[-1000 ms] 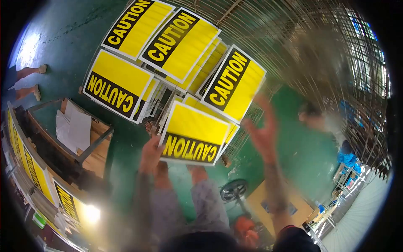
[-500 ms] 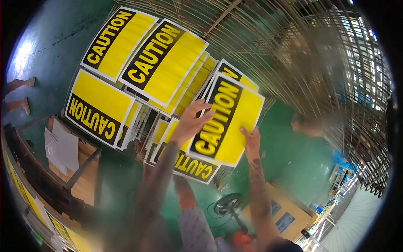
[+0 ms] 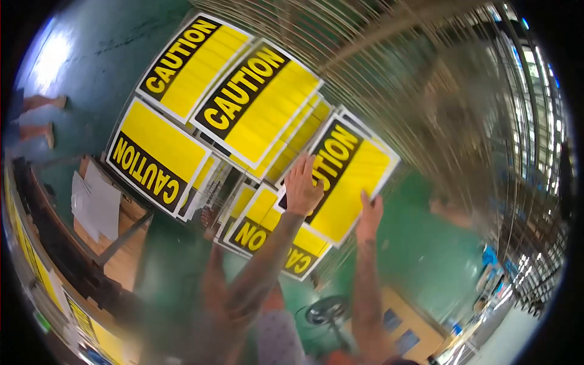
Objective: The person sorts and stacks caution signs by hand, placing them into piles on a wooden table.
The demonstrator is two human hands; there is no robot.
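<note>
A yellow and black CAUTION sign (image 3: 359,182) lies tilted over other signs on the right part of the wire rack. My left hand (image 3: 303,187) rests on its left side, fingers stretched out over the black band and covering some letters. At the lower right edge, my right hand (image 3: 370,216) holds the sign, thumb on the yellow face. Beneath it, another CAUTION sign (image 3: 258,210) faces the other way. More signs lie at the rack's upper middle (image 3: 283,91), upper left (image 3: 210,67) and lower left (image 3: 161,146).
Wire racks (image 3: 426,36) rise at the top and right. White sheets (image 3: 100,204) lie on a wooden surface at the left. A cardboard box (image 3: 413,322) and a black wheel (image 3: 326,310) are below. Another person's legs (image 3: 39,131) show at the far left.
My left hand has moved onto the held sign, its fingers now over the black band. The sign lies closer in line with the stack. The whole view has shifted slightly.
</note>
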